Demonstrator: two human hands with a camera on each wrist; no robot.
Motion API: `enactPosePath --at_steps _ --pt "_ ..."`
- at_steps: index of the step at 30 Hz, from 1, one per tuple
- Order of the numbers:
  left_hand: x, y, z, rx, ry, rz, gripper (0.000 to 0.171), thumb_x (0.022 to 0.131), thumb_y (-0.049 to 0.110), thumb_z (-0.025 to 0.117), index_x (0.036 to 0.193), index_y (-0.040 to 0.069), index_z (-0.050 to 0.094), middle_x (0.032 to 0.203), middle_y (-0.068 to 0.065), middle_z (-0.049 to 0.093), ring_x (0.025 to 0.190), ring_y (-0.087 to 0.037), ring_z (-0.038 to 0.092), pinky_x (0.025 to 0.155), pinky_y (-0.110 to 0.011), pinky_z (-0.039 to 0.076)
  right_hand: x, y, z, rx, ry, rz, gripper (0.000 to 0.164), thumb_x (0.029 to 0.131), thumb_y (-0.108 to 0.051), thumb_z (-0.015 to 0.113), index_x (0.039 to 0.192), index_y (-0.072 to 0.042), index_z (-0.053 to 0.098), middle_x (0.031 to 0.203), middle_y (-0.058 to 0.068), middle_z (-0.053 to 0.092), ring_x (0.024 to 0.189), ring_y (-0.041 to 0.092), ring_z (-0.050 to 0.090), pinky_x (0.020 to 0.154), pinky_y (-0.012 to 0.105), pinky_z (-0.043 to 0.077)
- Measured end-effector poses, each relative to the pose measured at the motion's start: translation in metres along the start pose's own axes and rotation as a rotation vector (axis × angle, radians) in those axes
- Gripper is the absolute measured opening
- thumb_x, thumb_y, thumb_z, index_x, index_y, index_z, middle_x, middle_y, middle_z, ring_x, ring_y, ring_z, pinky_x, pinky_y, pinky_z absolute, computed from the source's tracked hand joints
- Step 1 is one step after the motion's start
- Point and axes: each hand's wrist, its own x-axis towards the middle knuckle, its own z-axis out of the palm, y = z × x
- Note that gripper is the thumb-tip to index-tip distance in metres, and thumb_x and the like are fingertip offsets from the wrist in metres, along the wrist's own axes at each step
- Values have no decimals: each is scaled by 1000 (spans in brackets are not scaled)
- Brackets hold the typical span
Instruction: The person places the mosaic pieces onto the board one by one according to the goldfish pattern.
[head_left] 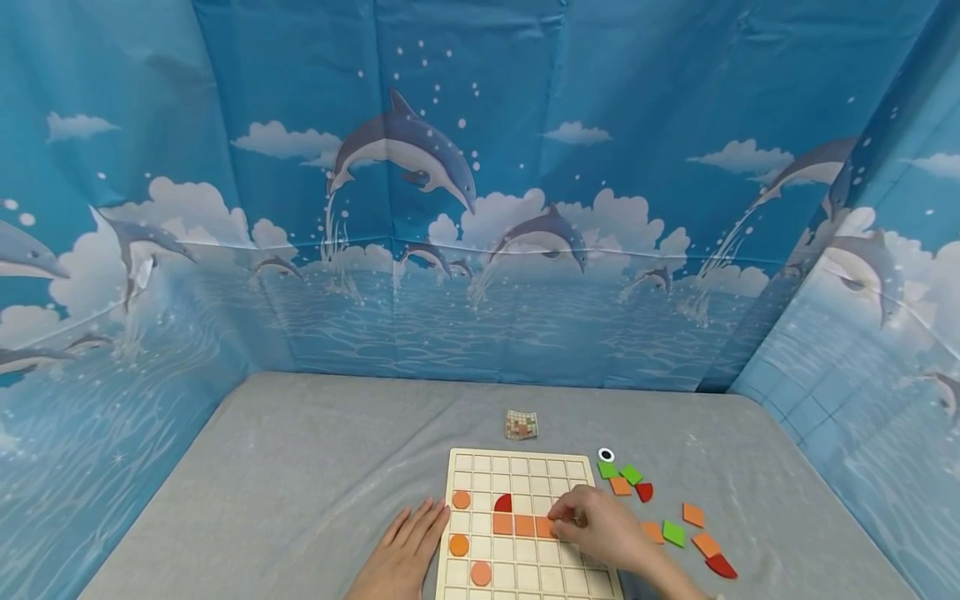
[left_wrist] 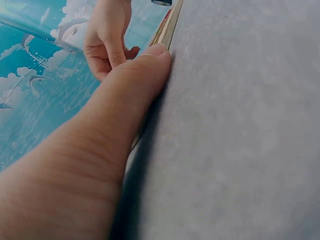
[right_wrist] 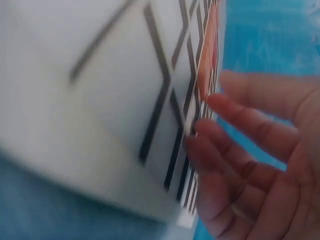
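Note:
My left hand lies flat, fingers straight, at the left edge of a pale wooden grid board; its thumb side shows in the left wrist view. My right hand is over the board's right part. Its thumb and curled fingers pinch an orange square tile at the right end of a row of three; the fingertips partly cover it. In the right wrist view the fingertips meet the orange tile. A red quarter-circle piece sits above the row's left square.
Orange discs sit in the board's left columns. Right of the board lie loose orange squares, green squares, red quarter pieces and a white ringed black disc. A small patterned card lies behind it on the grey cloth.

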Motion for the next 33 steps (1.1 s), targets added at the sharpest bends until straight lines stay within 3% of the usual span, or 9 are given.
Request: enactPosePath --at_steps 3,5,11,17,23,33 --pt "0 0 0 -1 2 1 105 78 83 37 146 4 33 145 -9 40 133 -23 35 109 -31 9 2 8 -9 87 -11 -6 8 89 -22 68 91 -15 71 81 -8 59 58 6 48 50 25 42" --pt "0 0 0 -3 -1 -3 105 78 83 37 146 4 32 145 -9 40 133 -23 35 110 -30 7 4 13 -15 90 26 20 8 89 -20 68 92 -13 71 81 -7 60 54 7 46 47 26 41" --pt "0 0 0 -18 -4 -11 105 77 83 38 146 4 32 145 -9 40 133 -24 36 110 -29 4 15 29 -28 -33 206 194 5 87 -16 70 89 -12 70 76 -4 57 53 12 45 47 28 39" --pt "0 0 0 -29 5 -11 106 77 82 40 146 3 33 146 -9 40 133 -23 36 108 -29 5 25 46 -37 -158 294 274 16 85 -15 71 98 -6 69 93 9 55 58 16 50 51 33 43" --pt "-1 0 2 -37 12 -8 105 77 81 42 147 3 33 146 -9 39 133 -23 36 109 -29 5 29 57 -43 -278 298 302 24 82 -14 74 101 -2 68 94 13 55 75 24 55 62 44 48" --pt "-1 0 2 -17 23 -6 104 77 82 39 146 4 34 145 -9 40 132 -24 36 110 -29 5 32 65 -43 -322 264 332 23 83 -15 72 99 0 68 85 8 54 70 20 51 62 42 46"
